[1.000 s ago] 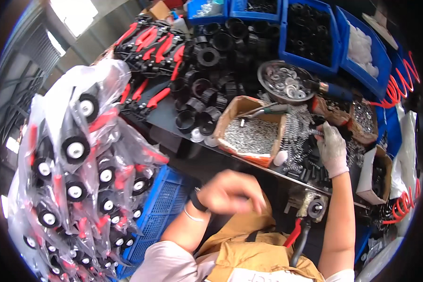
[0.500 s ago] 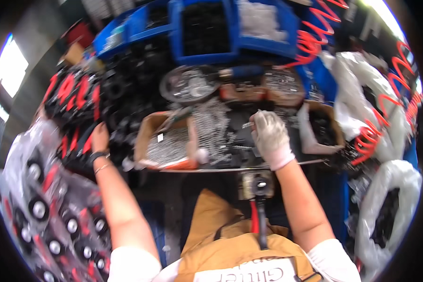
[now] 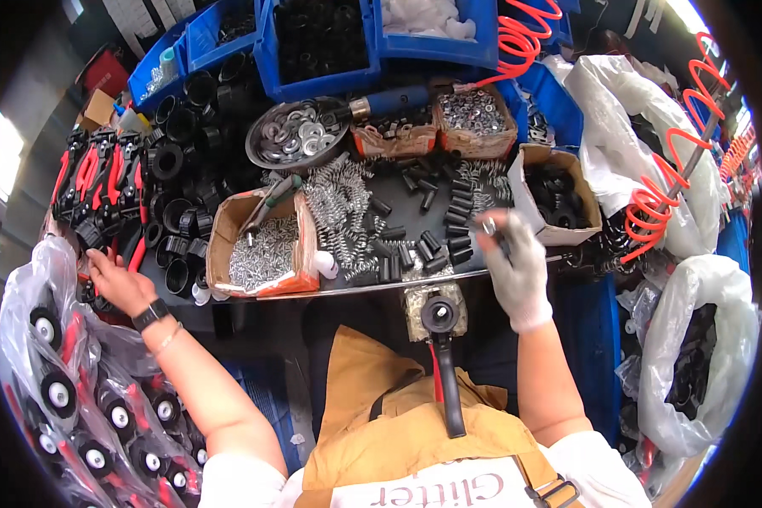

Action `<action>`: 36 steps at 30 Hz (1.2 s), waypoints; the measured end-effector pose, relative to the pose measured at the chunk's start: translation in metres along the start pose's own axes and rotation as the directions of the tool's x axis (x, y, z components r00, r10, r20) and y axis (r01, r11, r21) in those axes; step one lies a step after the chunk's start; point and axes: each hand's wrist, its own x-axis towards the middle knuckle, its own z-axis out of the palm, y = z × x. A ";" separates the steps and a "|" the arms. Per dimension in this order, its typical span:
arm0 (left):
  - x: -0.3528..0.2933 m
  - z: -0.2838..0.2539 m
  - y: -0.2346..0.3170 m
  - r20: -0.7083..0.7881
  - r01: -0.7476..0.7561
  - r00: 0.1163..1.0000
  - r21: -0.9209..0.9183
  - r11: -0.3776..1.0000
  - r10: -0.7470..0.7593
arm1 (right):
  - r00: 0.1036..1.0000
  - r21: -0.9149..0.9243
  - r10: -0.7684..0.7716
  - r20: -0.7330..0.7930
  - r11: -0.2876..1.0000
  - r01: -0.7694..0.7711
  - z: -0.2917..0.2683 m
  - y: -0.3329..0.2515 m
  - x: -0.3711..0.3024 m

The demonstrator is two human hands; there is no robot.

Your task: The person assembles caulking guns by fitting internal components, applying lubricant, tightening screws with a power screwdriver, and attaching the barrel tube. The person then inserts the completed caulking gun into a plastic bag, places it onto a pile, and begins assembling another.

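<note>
My bare left hand [image 3: 124,286] reaches to the near side of a pile of black-and-red handled tools [image 3: 103,178]. Its fingers are apart, and a black ribbed piece [image 3: 88,234] lies at their tips; whether they touch it I cannot tell. My right hand [image 3: 519,275], in a pale glove with bare fingertips, is closed on a small shiny metal piece [image 3: 489,226] above the table's front edge. Short black sleeves [image 3: 432,245] and loose springs [image 3: 334,199] lie to its left. Below the table edge, a black-and-red handled tool with a round head [image 3: 439,314] sits at a small fixture.
A cardboard box of small metal parts [image 3: 271,254] holds pliers. Behind are a bowl of washers [image 3: 296,135], a blue-handled driver [image 3: 389,102] and blue bins [image 3: 322,85]. Red coiled hoses [image 3: 652,212] hang right; plastic bags [image 3: 102,406] with wheeled parts stand left.
My left hand has moved left and nearer to me along the tool pile. The right hand has come slightly right and nearer, with a small shiny piece now visible at its fingertips. The view has shifted.
</note>
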 end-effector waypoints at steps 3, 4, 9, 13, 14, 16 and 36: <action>-0.076 0.022 0.065 0.194 -0.037 0.977 -0.245 0.969 0.087 | 0.986 0.382 -0.012 0.164 0.923 -0.052 0.014 -0.019 -0.041; -0.102 0.024 0.079 0.303 -0.036 0.944 -0.301 0.953 0.131 | 0.982 0.343 -0.109 0.156 0.938 0.049 0.019 -0.024 -0.050; -0.212 0.047 0.104 0.580 0.167 0.807 -0.401 0.901 0.109 | 0.895 0.033 -0.438 0.087 0.899 0.437 0.030 -0.008 -0.060; -0.257 0.034 0.107 0.701 0.300 0.711 -0.370 0.879 0.052 | 0.912 0.083 -0.409 0.030 0.910 0.405 -0.006 -0.020 -0.042; -0.266 0.032 0.108 0.723 0.347 0.691 -0.351 0.870 0.017 | 0.989 0.161 -0.107 -0.097 0.979 0.122 -0.025 -0.010 -0.030; -0.280 0.021 0.109 0.729 0.399 0.684 -0.379 0.835 0.004 | 0.973 -0.362 -0.048 -0.227 0.931 -0.039 -0.093 0.009 0.021; -0.351 0.015 0.104 0.828 0.533 0.507 -0.082 0.842 -0.241 | 0.887 -0.104 -0.183 0.424 0.963 0.249 -0.015 -0.030 -0.048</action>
